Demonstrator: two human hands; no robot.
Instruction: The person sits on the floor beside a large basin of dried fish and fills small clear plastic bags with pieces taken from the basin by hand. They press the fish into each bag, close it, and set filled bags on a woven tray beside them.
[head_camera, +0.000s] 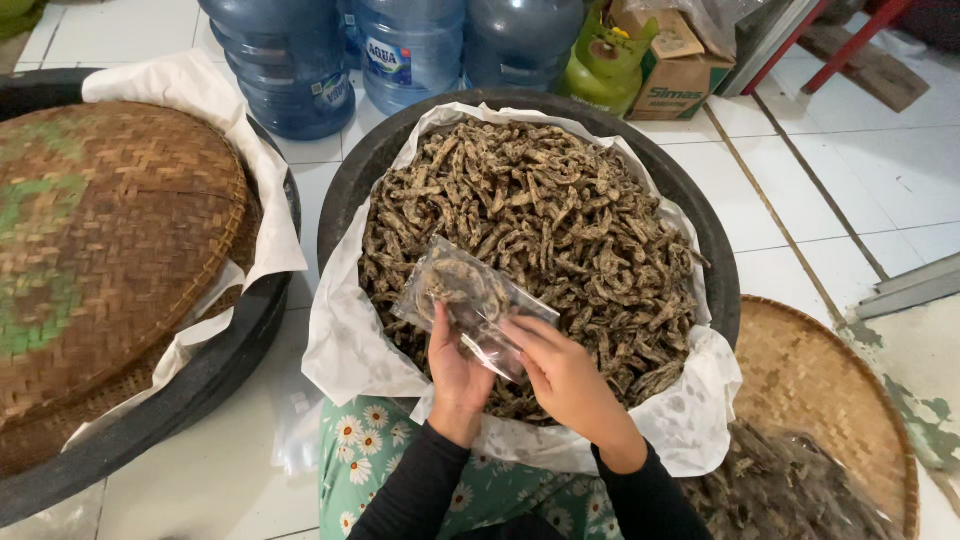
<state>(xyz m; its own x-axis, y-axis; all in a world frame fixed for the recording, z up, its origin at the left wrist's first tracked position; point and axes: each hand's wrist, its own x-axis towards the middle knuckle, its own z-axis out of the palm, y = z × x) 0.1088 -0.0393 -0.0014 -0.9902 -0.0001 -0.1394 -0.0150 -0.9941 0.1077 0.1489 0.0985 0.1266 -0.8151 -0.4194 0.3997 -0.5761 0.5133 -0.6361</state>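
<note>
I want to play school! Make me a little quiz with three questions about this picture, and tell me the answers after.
1. True or false: both hands, the left hand and the right hand, hold the small clear bag.
2. What lines the big black tub under the pile of dried brown snack strips? A) white paper B) green leaves C) nothing
3. Fill in: the tub on the far left is covered by a round woven ____.

Key:
1. True. Both hands hold it, and it has some strips inside.
2. A, white paper.
3. Tray, a bamboo one; another woven tray lies on the right.
</note>
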